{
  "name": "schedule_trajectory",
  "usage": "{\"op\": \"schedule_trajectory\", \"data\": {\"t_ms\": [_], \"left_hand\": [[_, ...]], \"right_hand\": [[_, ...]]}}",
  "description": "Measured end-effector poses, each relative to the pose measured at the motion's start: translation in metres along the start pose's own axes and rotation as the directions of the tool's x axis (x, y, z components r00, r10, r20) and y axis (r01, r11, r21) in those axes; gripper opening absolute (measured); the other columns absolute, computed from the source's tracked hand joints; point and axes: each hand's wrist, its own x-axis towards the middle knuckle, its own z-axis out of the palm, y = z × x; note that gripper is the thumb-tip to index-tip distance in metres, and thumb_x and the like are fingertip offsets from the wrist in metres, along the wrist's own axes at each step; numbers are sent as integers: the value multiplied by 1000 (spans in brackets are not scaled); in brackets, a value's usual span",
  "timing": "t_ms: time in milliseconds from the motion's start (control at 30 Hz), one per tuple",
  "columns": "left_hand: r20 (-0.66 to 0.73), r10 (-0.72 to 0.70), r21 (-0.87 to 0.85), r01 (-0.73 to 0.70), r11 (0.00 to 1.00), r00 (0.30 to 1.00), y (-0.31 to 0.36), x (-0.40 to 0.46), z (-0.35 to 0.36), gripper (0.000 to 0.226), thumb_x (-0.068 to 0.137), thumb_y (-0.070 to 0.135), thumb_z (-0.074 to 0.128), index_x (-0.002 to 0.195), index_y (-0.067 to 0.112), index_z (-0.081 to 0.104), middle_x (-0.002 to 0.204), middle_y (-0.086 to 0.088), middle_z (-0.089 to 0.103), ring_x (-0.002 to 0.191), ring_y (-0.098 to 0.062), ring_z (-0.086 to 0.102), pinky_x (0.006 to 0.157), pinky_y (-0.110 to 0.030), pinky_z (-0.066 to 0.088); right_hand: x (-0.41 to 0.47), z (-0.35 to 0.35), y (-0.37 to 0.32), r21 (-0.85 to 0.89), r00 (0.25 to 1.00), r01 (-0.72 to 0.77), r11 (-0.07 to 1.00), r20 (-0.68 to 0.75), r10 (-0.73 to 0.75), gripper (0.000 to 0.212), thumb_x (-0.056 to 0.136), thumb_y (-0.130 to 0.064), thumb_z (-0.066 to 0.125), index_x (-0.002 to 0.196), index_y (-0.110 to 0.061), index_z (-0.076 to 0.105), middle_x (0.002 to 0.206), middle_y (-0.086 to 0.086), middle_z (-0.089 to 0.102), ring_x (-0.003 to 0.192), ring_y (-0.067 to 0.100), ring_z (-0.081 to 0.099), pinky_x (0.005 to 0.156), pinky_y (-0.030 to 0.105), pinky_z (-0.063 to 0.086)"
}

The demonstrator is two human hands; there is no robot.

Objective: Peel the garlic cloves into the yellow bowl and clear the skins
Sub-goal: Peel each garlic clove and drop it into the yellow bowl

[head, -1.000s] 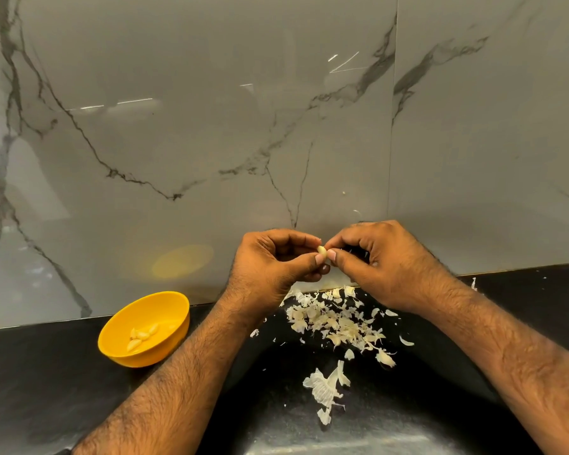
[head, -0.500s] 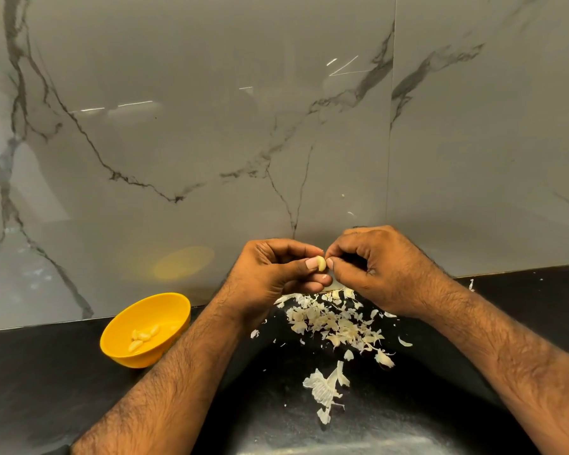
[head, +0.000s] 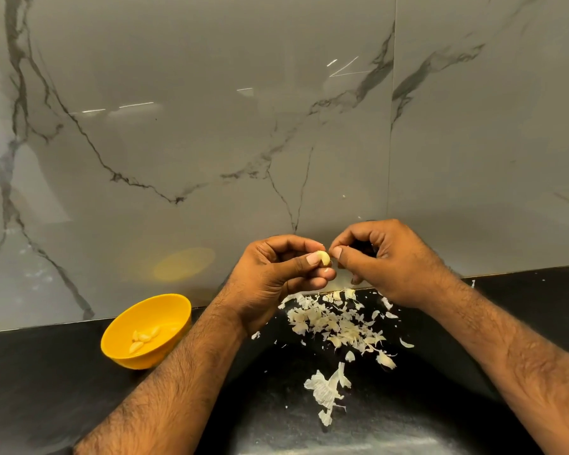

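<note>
Garlic clove point(head: 324, 257), pinched in the left hand point(head: 276, 277), is mid-peel as the right hand point(head: 380, 261) nips skin at its tip; next, probably, pull that skin away.

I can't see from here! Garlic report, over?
Left hand pinches a garlic clove; right hand picks at its tip. Yellow bowl holds peeled cloves. Skins litter counter, nothing blocking.

A glossy grey marble wall point(head: 211, 126) with dark veins fills the upper frame; a vertical seam point(head: 391, 142) runs right of centre; a speckled black tabletop point(head: 30, 389) spans the bottom.
</note>
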Motion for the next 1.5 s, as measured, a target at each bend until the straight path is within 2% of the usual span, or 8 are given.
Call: {"op": "schedule_trajectory", "data": {"t_ms": [133, 267, 433, 567, 800, 1000, 1367, 1500], "left_hand": [[-98, 75, 37, -72, 997, 992, -2, 2, 3, 19, 91, -1, 73, 110, -4, 74, 100, -27, 77, 87, -32, 79, 76, -31, 66], [-141, 111, 86, -100, 991, 984, -4, 2, 7, 17, 92, 1, 74, 109, -3, 74, 99, -26, 78, 90, -36, 79, 78, -35, 67], [-191, 137, 121, -116, 986, 972, -6, 1, 14, 16, 93, 2, 74, 108, -4, 73, 95, -23, 79, 88, -35, 80, 76, -34, 68], [-236, 137, 88, -119, 989, 962, -7, 1, 18, 16, 94, 2, 75, 108, -5, 73, 93, -22, 79, 83, -32, 80, 74, -33, 68], [-255, 88, 15, -87, 996, 963, -12, 1, 23, 17, 97, 0, 72, 111, -10, 72, 94, -26, 78, 83, -32, 80, 73, -33, 68], [-261, 91, 26, -87, 996, 961, -10, 1, 24, 15, 97, -1, 71, 109, -9, 71, 92, -25, 78, 81, -31, 80, 71, -31, 67], [-282, 163, 156, -123, 980, 946, -11, 1, 28, 7, 95, -2, 73, 102, -4, 73, 86, -19, 79, 76, -30, 80, 68, -32, 67], [-287, 187, 194, -134, 972, 940, -12, 1, 28, 7, 95, -2, 74, 101, -4, 74, 86, -18, 79, 78, -32, 80, 68, -33, 67]], "right_hand": [[-1, 0, -2, 74, 996, -51, 996, 82, 45, 7, 96, -29, 75, 100, -27, 79, 87, -3, 76, 74, 19, 75, 68, 33, 66], [-1, 4, 0, 95, 995, -90, 991, 38, 87, 5, 96, -23, 76, 99, -25, 78, 82, -5, 76, 67, 15, 73, 68, 34, 66], [0, 9, 5, 209, 989, -145, 967, 8, 147, 7, 96, -18, 75, 102, -19, 79, 76, 7, 75, 67, 25, 74, 70, 43, 67], [1, 12, 4, 291, 986, -161, 943, 11, 165, 10, 94, -19, 76, 103, -17, 80, 81, 12, 76, 69, 27, 73, 70, 42, 66], [1, 17, 6, 363, 979, -179, 914, -28, 203, 11, 95, -12, 74, 103, -12, 81, 84, 19, 74, 67, 20, 68, 67, 36, 64], [1, 15, 5, 368, 980, -176, 913, -23, 198, 9, 95, -14, 74, 99, -14, 82, 75, 21, 71, 64, 22, 67, 65, 35, 64], [1, 14, 4, 363, 978, -196, 911, 7, 208, 14, 97, -10, 71, 97, -14, 84, 78, 24, 71, 64, 20, 67, 64, 32, 63], [1, 14, 3, 364, 978, -197, 910, 9, 209, 13, 97, -11, 71, 99, -15, 84, 76, 20, 72, 65, 21, 68, 66, 34, 64]]}}
